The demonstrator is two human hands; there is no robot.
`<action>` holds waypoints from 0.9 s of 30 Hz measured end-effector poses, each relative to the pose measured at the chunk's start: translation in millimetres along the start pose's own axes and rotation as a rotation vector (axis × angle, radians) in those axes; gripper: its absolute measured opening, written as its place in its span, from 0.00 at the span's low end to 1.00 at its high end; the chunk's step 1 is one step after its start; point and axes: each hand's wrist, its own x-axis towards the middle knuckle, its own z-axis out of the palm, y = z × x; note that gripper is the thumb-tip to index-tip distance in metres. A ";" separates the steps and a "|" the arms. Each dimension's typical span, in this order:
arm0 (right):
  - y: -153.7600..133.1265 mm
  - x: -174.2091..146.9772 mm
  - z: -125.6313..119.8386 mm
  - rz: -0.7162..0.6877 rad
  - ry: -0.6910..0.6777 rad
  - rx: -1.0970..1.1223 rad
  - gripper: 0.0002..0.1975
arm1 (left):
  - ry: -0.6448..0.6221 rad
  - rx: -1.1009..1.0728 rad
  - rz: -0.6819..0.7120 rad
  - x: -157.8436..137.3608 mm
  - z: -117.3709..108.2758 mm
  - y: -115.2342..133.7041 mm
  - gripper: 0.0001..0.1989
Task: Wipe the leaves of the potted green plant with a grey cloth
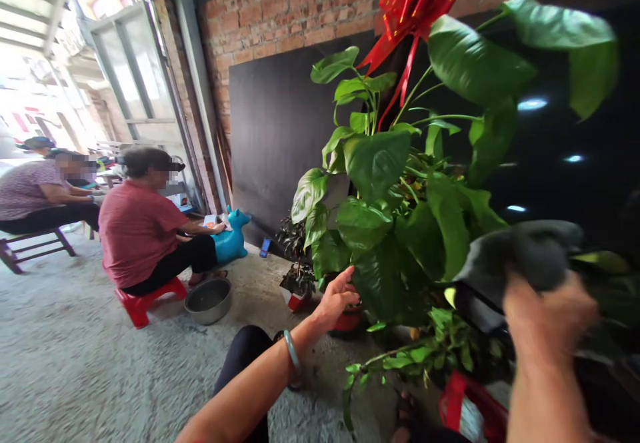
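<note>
Cloth (520, 256), dark grey, bunched in right hand (547, 316) at right of frame. Fingers apparently closed round it; exact grip lost to motion blur. Pressed against upper face of a broad leaf (445, 230) on big leafy plant (380, 163), low on its right side.

Left hand (336, 296) held out at plant's lower left, palm turned inward, fingers loosely spread, holding nothing. Stopped just short of the nearest dark foliage, above red pot (350, 320). Green bangle (291, 350) on that wrist.

Plant stood on concrete floor against dark board (275, 130), with red ribbon bow (415, 3) tied at its top. Smaller dark-leaved plant (300, 276) just beside it to the left.

Judged for good wiping:
- Better to cup the free hand beneath each leaf, so that pressure from above met support and did not strain the stalk.
- Better to stroke from stem end toward tip, lightly, one leaf at a time.
- Worth refolding to a clean face of the cloth when soiled.
- Worth keeping clear of the bow and the trailing shoots near the floor.

Seated person in red shirt (135, 230) well apart at left, near metal basin (207, 300) and blue toy animal (231, 240). Hands there not part of this work.
</note>
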 end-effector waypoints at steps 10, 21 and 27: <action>-20.5 -89.4 -20.4 0.200 -0.355 0.237 0.25 | -0.079 0.176 0.023 -8.5 2.8 -4.1 0.33; -33.6 -122.1 51.0 -0.027 -0.534 0.229 0.28 | -0.105 0.062 -0.065 -18.0 1.3 -21.5 0.39; -21.9 -135.7 17.0 0.018 -0.447 0.328 0.27 | 0.403 0.165 0.166 -10.8 -21.1 13.6 0.26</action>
